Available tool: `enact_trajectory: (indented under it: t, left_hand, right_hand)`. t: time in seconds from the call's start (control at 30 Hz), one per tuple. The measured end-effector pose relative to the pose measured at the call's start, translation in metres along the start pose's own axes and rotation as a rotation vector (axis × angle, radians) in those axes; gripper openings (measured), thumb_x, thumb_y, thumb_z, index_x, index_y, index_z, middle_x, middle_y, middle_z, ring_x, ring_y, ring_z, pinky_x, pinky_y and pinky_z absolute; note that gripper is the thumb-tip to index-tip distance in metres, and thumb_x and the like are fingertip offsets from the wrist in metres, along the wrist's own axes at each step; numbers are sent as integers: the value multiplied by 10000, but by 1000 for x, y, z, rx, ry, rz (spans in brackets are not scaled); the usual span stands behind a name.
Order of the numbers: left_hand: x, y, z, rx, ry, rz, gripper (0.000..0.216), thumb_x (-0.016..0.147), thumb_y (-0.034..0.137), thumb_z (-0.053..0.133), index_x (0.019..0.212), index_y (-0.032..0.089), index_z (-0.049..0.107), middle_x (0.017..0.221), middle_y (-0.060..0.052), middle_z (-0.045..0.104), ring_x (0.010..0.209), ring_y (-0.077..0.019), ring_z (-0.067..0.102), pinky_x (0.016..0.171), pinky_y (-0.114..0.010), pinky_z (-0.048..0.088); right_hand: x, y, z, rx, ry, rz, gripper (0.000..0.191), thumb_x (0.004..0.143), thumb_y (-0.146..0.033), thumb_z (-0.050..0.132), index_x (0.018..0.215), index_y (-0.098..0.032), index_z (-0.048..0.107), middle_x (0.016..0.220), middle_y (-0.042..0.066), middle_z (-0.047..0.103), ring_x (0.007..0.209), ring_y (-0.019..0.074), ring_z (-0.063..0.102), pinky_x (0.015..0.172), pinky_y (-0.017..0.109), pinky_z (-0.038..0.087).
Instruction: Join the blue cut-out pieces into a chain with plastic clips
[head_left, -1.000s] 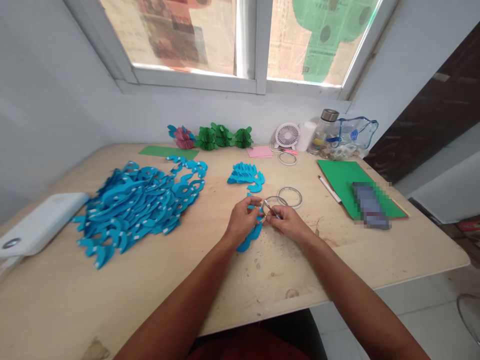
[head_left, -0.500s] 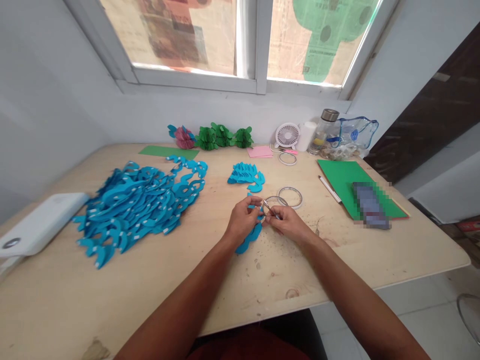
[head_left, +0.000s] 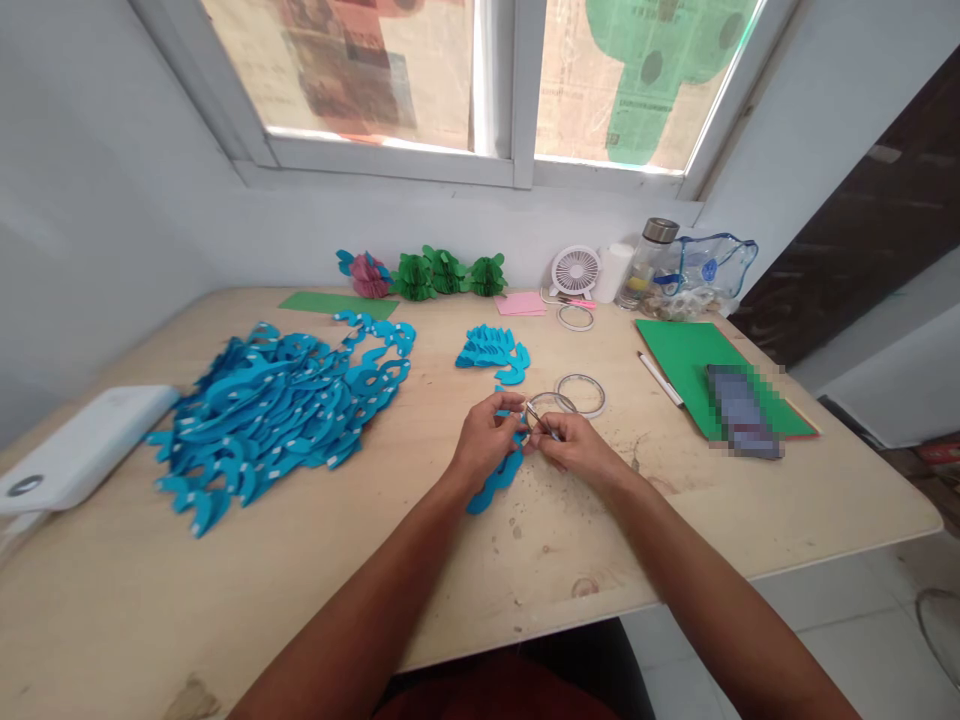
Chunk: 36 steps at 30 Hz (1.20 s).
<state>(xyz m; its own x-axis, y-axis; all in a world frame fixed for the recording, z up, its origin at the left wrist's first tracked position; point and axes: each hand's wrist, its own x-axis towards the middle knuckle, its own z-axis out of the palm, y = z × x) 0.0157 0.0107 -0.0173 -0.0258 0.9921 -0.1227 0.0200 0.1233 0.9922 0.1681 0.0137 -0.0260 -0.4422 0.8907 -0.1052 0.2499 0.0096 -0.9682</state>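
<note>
My left hand (head_left: 486,437) is closed, thumb and fingers pinching a wavy blue paper strip (head_left: 495,487) whose lower end hangs towards me. Close against it, my right hand (head_left: 574,442) is closed on a slim shiny metal tool (head_left: 541,420), its exact kind partly hidden by the fingers. The tool's tip meets the left fingertips. Just behind both hands is a thin tape roll (head_left: 553,394), overlapping another tape roll (head_left: 581,397) on the table. Beyond the left hand lies a small stack of blue paper cutouts (head_left: 487,348).
A large heap of blue cutouts with white tabs (head_left: 277,400) lies left, beside a white power bank (head_left: 90,445). Green paper figures (head_left: 446,272), a small fan (head_left: 575,271) and a bottle (head_left: 649,265) stand along the wall. Right are a pen (head_left: 660,378), green paper (head_left: 679,370) and a phone (head_left: 741,410).
The lower end of the blue paper strip has shifted slightly left and towards me. Both hands stay nearly in place, still closed.
</note>
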Motion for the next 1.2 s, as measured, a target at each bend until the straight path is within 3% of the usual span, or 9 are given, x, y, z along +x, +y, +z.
enact_trajectory:
  t: [0.37,0.67,1.2]
  left_hand:
    - [-1,4,0,-30,8,-22,278,618,149,578,891,156,634,864,-60,650,577,-117,595,399,-178,448]
    - [1,2,0,-36,5,-53,295,621,137,560,907,150,633,676,-20,632,505,-109,574,412,-189,456]
    - [-1,7,0,-34,21,-58,261,598,124,536,836,159,636,726,-31,641,530,-118,593,416,-191,453]
  right_hand:
    - [1,5,0,27,2,8,72,752,-218,549,694,-176,537,600,-32,546,386,54,349,371,202,248]
    - [-2,-3,0,-37,-49,-27,51,744,-177,514,707,-164,546,460,-80,420,380,58,347,390,192,252]
    - [-5,-7,2,16,-106,-14,72,765,-210,541,710,-165,533,443,-85,418,371,55,356,398,192,247]
